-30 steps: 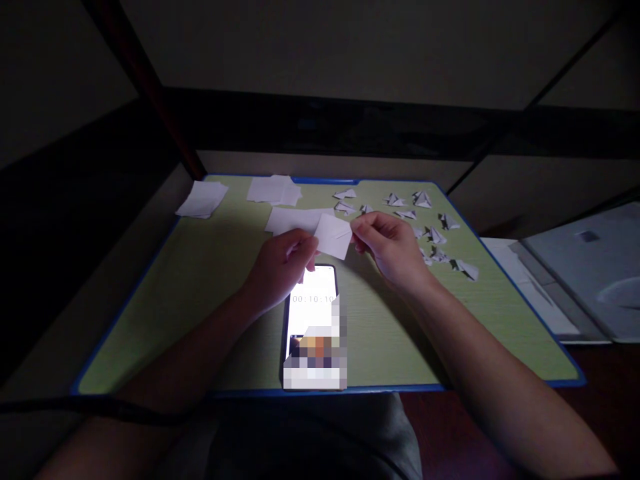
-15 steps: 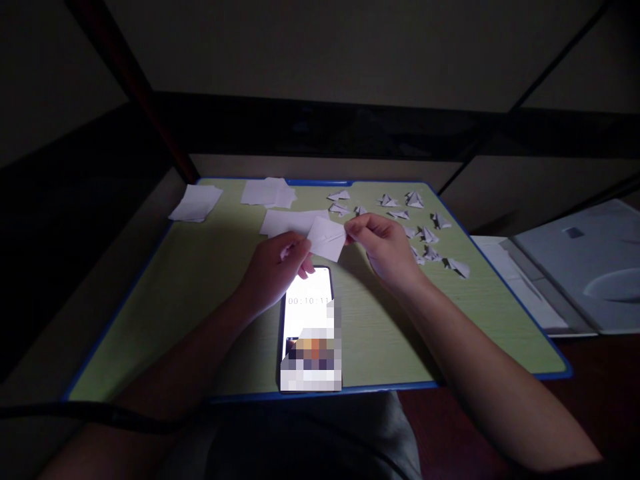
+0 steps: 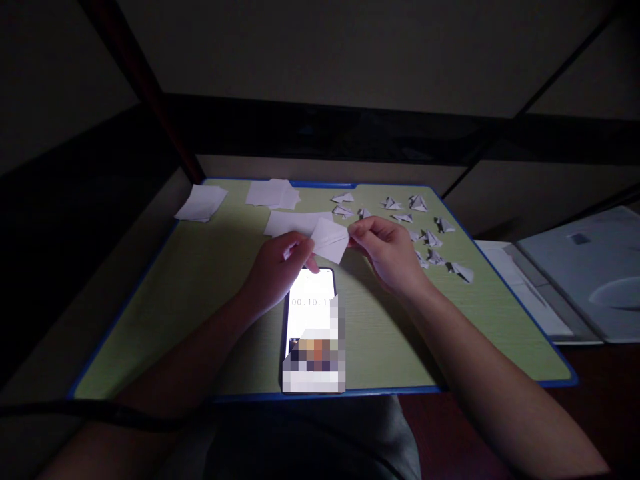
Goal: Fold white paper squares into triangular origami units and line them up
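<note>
Head view, left hand (image 3: 281, 264), right hand (image 3: 386, 251), both pinching creased paper (image 3: 330, 243)

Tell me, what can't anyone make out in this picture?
All in the head view:
Phone: lower screen and the timer's end, masked by mosaic blocks.
Some folded papers: partly hidden behind the right hand.
Flat paper: partly covered by the held paper and left hand.
Pale panel: cut off by the right edge.
</note>
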### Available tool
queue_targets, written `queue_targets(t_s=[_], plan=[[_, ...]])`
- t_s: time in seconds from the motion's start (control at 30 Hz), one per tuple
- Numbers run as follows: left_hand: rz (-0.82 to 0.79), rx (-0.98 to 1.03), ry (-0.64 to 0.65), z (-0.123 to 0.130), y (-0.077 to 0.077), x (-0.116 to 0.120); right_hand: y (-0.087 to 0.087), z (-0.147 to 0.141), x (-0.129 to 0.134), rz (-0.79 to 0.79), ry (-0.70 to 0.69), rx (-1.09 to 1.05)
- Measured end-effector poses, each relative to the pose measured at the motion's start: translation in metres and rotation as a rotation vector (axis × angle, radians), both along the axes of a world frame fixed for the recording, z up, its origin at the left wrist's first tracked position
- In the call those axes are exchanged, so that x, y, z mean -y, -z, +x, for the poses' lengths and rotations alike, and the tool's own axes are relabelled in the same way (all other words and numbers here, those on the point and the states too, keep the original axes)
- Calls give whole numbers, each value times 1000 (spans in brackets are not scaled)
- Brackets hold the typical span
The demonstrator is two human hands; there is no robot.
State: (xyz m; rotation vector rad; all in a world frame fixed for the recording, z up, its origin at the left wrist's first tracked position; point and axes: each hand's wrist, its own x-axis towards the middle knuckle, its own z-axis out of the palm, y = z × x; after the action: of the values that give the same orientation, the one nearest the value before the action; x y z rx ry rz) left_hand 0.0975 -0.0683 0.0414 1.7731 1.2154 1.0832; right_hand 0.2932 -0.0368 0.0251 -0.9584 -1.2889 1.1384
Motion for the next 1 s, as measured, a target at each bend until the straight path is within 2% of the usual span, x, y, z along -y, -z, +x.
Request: queue_targets(t_s=[0.37, 1.0], plan=[[-7, 80, 56, 0, -3, 1, -2, -2, 1, -33, 0, -44], [-29, 67, 22, 1, 0, 1, -6, -5, 5, -49, 9, -55]])
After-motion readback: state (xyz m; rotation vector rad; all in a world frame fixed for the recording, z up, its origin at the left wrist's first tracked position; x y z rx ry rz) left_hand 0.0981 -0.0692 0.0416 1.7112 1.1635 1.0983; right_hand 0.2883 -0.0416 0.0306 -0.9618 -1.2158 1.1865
